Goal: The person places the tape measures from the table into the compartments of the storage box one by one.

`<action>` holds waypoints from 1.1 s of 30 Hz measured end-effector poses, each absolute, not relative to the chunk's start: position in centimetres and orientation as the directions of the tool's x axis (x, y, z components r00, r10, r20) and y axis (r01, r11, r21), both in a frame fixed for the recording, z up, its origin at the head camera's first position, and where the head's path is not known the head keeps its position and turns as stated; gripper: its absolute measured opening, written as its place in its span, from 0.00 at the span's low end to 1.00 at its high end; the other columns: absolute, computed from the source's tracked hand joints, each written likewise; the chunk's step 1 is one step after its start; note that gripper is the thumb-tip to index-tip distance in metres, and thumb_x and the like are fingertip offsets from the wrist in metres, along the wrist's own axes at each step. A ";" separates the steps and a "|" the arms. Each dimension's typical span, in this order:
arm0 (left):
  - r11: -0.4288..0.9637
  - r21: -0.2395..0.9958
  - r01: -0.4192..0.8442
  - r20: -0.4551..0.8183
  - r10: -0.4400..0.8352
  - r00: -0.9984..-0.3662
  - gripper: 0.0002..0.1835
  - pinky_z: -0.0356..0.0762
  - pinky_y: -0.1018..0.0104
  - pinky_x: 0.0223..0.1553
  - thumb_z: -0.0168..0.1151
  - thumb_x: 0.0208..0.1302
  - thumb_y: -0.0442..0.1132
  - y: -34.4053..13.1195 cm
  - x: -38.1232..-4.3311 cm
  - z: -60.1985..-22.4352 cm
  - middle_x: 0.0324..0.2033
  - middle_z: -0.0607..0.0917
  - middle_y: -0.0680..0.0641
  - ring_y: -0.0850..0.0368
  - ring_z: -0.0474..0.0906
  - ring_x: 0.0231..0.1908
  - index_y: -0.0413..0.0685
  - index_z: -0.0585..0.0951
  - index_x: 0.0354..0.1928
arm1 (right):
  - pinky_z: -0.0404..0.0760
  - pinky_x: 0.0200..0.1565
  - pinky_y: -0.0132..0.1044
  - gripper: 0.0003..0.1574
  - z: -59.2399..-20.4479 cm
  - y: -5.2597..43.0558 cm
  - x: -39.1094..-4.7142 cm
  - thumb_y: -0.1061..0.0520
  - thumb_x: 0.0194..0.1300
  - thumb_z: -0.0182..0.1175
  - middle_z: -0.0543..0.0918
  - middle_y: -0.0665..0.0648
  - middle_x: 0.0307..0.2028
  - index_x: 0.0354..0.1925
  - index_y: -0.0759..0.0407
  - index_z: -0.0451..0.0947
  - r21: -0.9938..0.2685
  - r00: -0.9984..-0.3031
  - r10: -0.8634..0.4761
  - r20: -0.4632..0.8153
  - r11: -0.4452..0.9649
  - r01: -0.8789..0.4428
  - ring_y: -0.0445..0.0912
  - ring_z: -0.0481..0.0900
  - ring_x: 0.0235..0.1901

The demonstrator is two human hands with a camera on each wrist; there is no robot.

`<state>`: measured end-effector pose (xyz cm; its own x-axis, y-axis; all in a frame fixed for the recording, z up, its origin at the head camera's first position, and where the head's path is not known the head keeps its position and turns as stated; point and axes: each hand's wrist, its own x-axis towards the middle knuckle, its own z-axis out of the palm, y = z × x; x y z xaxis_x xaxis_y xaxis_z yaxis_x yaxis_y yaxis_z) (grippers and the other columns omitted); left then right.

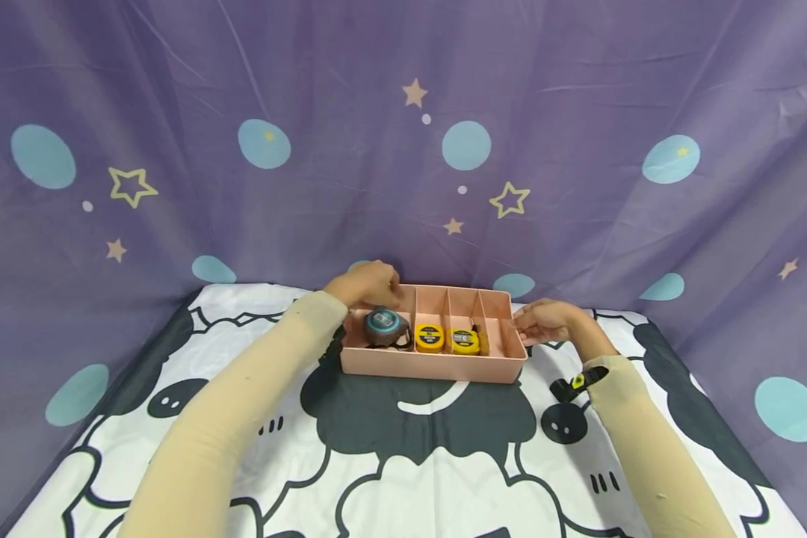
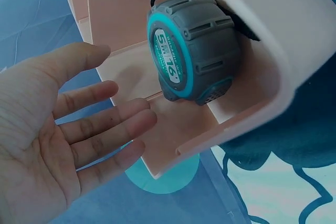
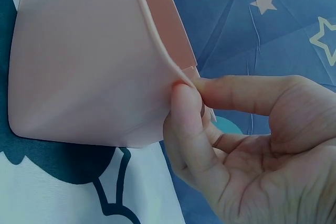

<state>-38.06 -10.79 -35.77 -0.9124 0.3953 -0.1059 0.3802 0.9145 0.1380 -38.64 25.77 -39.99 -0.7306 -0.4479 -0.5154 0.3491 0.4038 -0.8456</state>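
Note:
A pink divided box [image 1: 437, 366] stands at the far side of the table. My left hand [image 1: 370, 285] is over the back of its left compartment, and in the left wrist view its fingers [image 2: 100, 135] are spread and hold nothing. Beside them a grey and teal tape measure [image 2: 210, 51] with a black cord lies in that compartment. Two yellow tape measures, one left [image 1: 430, 338] and one right [image 1: 465, 342], sit in the middle compartments. With thumb and finger, my right hand [image 1: 545, 320] pinches the rim of the box's right end wall [image 3: 89, 61].
A narrow yellow-brown thing [image 1: 484, 344] stands by the right divider. The table has a black and white patterned cloth [image 1: 430, 486]. A purple curtain [image 1: 350, 187] with stars and dots hangs right behind the box. A black strap [image 1: 571, 384] is on the right wrist.

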 end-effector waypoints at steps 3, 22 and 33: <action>0.907 0.132 0.399 -0.096 0.412 -0.906 0.16 0.82 0.54 0.48 0.67 0.62 0.49 -10.9 -37.9 -35.8 0.50 0.89 0.49 0.50 0.84 0.48 0.53 0.88 0.49 | 0.85 0.39 0.29 0.04 -40.0 25.7 -38.6 0.66 0.75 0.49 0.80 0.50 0.30 0.46 0.64 0.70 -0.847 -0.729 -0.450 -0.516 0.396 0.355 0.38 0.80 0.30; 0.899 0.175 0.401 -0.031 0.412 -0.910 0.18 0.79 0.49 0.55 0.65 0.64 0.45 -12.8 -36.4 -34.5 0.46 0.88 0.47 0.49 0.82 0.47 0.48 0.86 0.54 | 0.85 0.38 0.29 0.05 -38.8 24.4 -39.3 0.68 0.73 0.50 0.79 0.49 0.27 0.41 0.64 0.73 -0.844 -0.765 -0.422 -0.487 0.450 0.290 0.38 0.80 0.29; 0.894 0.204 0.400 0.020 0.404 -0.914 0.20 0.79 0.48 0.55 0.62 0.68 0.44 -13.2 -36.0 -34.2 0.51 0.87 0.44 0.48 0.82 0.52 0.48 0.82 0.60 | 0.86 0.39 0.33 0.05 -38.5 24.2 -39.4 0.66 0.69 0.56 0.82 0.48 0.25 0.42 0.67 0.75 -0.826 -0.838 -0.331 -0.434 0.518 0.223 0.38 0.82 0.28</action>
